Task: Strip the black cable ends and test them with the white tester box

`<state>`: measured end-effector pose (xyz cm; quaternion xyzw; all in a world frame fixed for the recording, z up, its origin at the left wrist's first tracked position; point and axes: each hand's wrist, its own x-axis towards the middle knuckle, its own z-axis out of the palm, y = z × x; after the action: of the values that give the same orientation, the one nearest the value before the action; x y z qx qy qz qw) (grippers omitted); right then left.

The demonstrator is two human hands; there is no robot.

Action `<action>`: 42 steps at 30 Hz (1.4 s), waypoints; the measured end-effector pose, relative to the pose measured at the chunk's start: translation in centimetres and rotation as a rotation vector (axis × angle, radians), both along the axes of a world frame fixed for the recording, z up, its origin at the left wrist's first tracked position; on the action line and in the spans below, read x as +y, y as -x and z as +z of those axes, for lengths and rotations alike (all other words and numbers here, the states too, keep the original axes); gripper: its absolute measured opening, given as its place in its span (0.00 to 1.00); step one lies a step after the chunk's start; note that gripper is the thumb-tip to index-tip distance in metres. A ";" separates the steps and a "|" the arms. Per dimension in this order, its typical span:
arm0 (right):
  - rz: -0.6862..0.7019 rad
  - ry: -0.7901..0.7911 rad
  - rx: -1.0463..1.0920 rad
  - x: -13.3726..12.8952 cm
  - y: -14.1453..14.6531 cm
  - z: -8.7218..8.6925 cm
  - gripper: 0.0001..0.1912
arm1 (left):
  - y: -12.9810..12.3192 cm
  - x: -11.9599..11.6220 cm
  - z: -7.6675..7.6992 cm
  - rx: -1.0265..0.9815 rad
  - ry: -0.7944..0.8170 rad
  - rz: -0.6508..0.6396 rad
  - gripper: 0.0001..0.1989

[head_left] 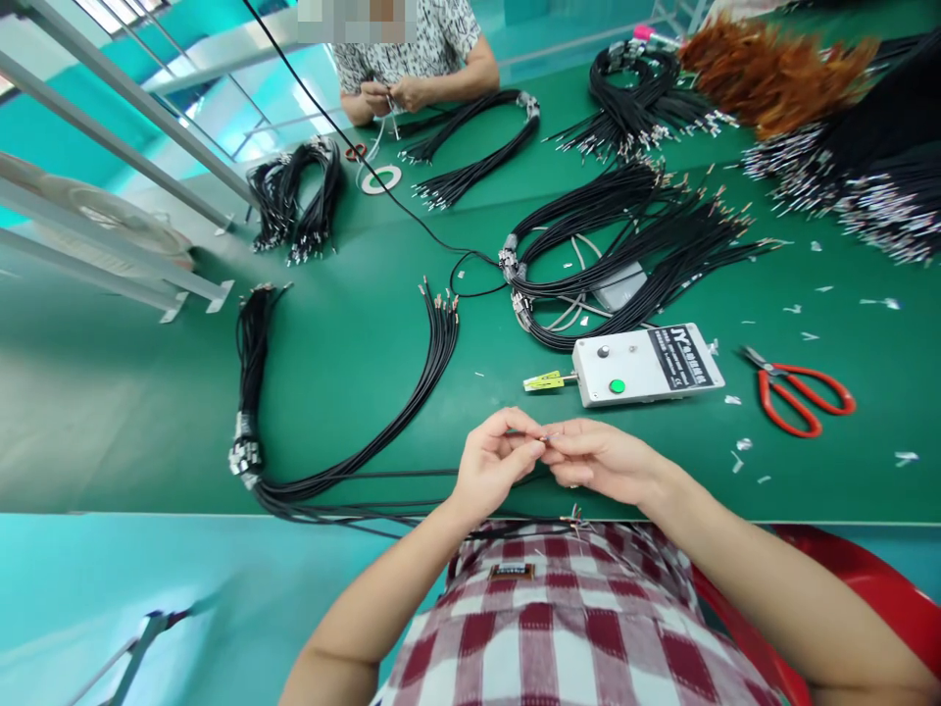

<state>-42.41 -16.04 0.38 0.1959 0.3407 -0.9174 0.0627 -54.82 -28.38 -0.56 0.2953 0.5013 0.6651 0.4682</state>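
Left fingers [523, 458]: pinching a cable end [545, 439]
Right fingers [582, 441]: pinching it too
White box [638, 369]: lying closed on the green surface [353, 324]

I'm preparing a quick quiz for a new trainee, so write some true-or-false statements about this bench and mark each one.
1. The pliers have red handles. True.
2. The right hand holds the pliers. False: it meets the left hand at a small thing pinched between their fingertips.
3. The white box lies left of the pliers. True.
4. The box's big button is red. False: that button is green.
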 end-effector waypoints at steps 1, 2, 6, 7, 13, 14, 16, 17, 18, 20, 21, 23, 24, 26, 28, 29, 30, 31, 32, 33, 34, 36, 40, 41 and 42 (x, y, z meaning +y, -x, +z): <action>-0.001 0.026 0.002 -0.3 0.0 -0.2 0.19 | 0.0 -0.1 -0.1 -0.017 0.003 -0.011 0.15; -0.022 0.025 0.005 -0.7 0.1 -0.4 0.20 | 0.1 -0.1 -0.2 -0.038 0.014 -0.018 0.15; -0.256 -0.223 -0.013 -2.3 0.1 -0.8 0.20 | 0.2 -0.2 -0.3 -0.126 0.095 -0.017 0.17; -0.302 -0.301 -0.021 -2.6 0.1 -0.8 0.19 | 0.2 -0.2 -0.2 -0.133 0.111 -0.024 0.17; -0.376 -0.548 -0.027 -3.4 0.1 -1.4 0.21 | -0.5 0.6 0.1 0.038 0.123 0.042 0.13; -0.375 -0.587 -0.040 -3.4 0.0 -1.6 0.21 | -0.7 0.8 0.0 0.038 0.117 0.080 0.12; -0.371 -0.673 -0.069 -3.3 -0.3 -2.0 0.18 | -0.9 1.0 -0.2 0.004 0.118 0.128 0.11; -0.367 -0.718 -0.078 -3.2 -0.5 -2.2 0.17 | -1.0 1.1 -0.4 -0.019 0.127 0.131 0.12; -0.359 -0.763 -0.085 -3.0 -0.7 -2.4 0.15 | -1.0 1.1 -0.5 -0.040 0.142 0.123 0.12; -0.335 -0.841 -0.091 -2.6 -1.0 -2.6 0.13 | -0.8 1.1 -0.6 -0.079 0.180 0.087 0.13; -0.324 -0.864 -0.091 -2.5 -1.2 -2.7 0.12 | -0.7 1.1 -0.5 -0.100 0.198 0.065 0.14; -0.315 -0.862 -0.093 -2.1 -1.4 -2.8 0.11 | -0.2 1.0 -0.4 -0.154 0.223 0.025 0.17; -0.315 -0.847 -0.095 -1.9 -1.4 -2.9 0.11 | 0.0 1.0 -0.3 -0.184 0.234 0.005 0.19; -0.320 -0.815 -0.099 -1.8 -1.4 -3.1 0.11 | 0.4 0.9 -0.1 -0.210 0.253 -0.032 0.21; -0.333 -0.809 -0.099 -1.9 -1.3 -3.2 0.12 | 0.6 0.8 -0.1 -0.158 0.279 -0.082 0.21; -0.344 -0.816 -0.098 -2.1 -1.3 -3.2 0.12 | 0.6 0.7 0.0 -0.116 0.295 -0.109 0.21; -0.356 -0.832 -0.099 -2.3 -1.3 -3.1 0.12 | 0.5 0.7 0.0 -0.076 0.311 -0.130 0.20; -0.369 -0.862 -0.100 -2.5 -1.4 -2.9 0.12 | 0.3 0.6 0.1 -0.044 0.329 -0.139 0.20; -0.382 -0.914 -0.101 -2.6 -1.8 -2.7 0.11 | 0.1 0.6 0.2 -0.020 0.345 -0.135 0.20; -0.400 -0.998 -0.110 -2.3 -2.4 -2.4 0.10 | -0.1 0.5 0.4 -0.004 0.360 -0.118 0.20; -0.435 -1.123 -0.133 -1.8 -3.4 -2.2 0.09 | -0.3 0.5 0.6 0.009 0.372 -0.092 0.20; -0.554 -1.478 -0.242 0.4 -6.4 -2.3 0.09 | -0.6 0.4 1.3 0.016 0.391 -0.040 0.19; -0.759 -2.159 -0.721 7.3 -14.6 -4.5 0.20 | -0.9 0.3 2.4 -0.041 0.394 -0.006 0.20; -0.646 -2.214 -0.832 8.6 -16.4 -5.3 0.25 | -0.9 0.3 2.5 -0.063 0.389 -0.009 0.20; -0.522 -2.222 -0.924 9.6 -17.8 -6.1 0.27 | -0.8 0.3 2.6 -0.088 0.382 -0.016 0.20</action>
<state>-24.60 -6.45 -5.68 0.5111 0.8328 0.0412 -0.2086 -53.97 -28.09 2.01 0.1757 0.5951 0.5664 0.5424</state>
